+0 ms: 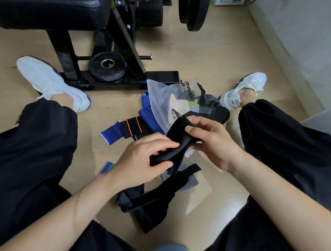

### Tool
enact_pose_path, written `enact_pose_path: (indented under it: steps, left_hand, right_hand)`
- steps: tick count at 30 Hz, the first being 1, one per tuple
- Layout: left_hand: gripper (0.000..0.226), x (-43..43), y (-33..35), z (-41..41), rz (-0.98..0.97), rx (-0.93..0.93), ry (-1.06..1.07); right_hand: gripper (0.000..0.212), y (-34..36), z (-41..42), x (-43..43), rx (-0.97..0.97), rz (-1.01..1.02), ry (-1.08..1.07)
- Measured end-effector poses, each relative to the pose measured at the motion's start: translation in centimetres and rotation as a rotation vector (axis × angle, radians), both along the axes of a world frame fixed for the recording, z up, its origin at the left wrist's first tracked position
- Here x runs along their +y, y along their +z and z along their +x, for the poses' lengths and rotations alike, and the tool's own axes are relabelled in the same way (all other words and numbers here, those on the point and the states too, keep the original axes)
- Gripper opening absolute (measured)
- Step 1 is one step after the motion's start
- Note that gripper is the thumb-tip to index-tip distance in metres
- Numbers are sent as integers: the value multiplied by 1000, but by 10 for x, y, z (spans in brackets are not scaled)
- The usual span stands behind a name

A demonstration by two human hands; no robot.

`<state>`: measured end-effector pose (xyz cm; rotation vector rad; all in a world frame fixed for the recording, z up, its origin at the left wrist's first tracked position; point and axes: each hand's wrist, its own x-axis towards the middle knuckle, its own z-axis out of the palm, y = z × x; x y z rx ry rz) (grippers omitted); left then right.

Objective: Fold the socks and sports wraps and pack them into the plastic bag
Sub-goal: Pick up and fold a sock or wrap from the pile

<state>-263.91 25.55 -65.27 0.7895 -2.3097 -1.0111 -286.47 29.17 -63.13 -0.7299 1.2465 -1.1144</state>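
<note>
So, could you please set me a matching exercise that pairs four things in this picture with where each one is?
Things:
1. black wrap
2. plastic bag
3. weight plate
4. blue band

Places:
A. resting on the black machine frame
B. on the floor, just left of the orange-striped strap
C. gripped by the left hand and right hand
D. on the floor near the right shoe

Pairs: 1-C, 2-D, 3-A, 4-B
</note>
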Motion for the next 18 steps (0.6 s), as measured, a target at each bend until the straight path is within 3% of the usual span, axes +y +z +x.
enact_pose_path:
  steps: [5, 11, 18]
  left_hand:
    - [34, -8, 8, 0, 201, 146, 135]
    - [66, -14, 11, 4, 537, 88, -14]
    - [89, -9, 16, 1, 575, 26, -65]
  right_hand:
    - [32, 2, -7, -2, 62, -99, 71]
    - [36, 3, -10, -1, 26, -187, 101]
    - [27, -3, -13, -5, 104, -256, -15]
